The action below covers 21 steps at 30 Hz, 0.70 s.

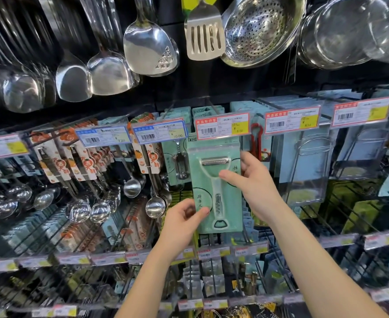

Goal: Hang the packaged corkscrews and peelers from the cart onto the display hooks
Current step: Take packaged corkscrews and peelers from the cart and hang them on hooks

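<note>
L hand (184, 218) pinches the lower-left edge of the green peeler pack (230, 203), thumb on front; R hand (252, 180) grips its right side, thumb across the blister. Pack is upright just under a red price tag (223, 126), top edge hidden behind it, so can't tell if it's hung. Corkscrew pack (177, 164) hangs just left of it; steel spatulas (147, 47) & colander (257, 31) hang above, farther back.

Against a black display wall (188, 88), steel spatulas (107, 72), a slotted turner (204, 40), a perforated colander (257, 31) and pots (340, 35) are hanging high above the right hand (250, 182). Ladles (132, 186) are dangling in rows left of the left hand (182, 222); red-and-yellow price tags (222, 126) are catching bright store light.
</note>
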{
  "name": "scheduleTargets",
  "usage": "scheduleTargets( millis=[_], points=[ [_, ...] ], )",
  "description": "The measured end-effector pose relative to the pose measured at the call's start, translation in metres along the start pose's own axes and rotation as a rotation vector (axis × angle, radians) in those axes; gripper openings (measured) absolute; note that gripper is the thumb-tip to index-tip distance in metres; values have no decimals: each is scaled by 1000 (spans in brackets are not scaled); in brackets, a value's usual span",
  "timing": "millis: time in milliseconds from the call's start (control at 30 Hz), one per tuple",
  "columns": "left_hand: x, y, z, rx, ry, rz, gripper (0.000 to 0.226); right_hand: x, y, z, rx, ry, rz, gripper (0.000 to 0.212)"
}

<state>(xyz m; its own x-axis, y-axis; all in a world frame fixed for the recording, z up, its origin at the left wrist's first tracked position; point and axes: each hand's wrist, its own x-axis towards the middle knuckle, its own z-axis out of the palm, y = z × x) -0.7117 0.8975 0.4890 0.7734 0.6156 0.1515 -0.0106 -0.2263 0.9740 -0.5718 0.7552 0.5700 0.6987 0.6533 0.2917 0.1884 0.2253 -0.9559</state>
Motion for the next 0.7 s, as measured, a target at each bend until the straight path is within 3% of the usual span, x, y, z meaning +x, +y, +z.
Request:
scheduleTargets(
  millis=[700],
  points=[
    [1, 9, 13, -45, -5, -12, 16, 4, 3, -4, 27, 15, -57, 60]
  ],
)
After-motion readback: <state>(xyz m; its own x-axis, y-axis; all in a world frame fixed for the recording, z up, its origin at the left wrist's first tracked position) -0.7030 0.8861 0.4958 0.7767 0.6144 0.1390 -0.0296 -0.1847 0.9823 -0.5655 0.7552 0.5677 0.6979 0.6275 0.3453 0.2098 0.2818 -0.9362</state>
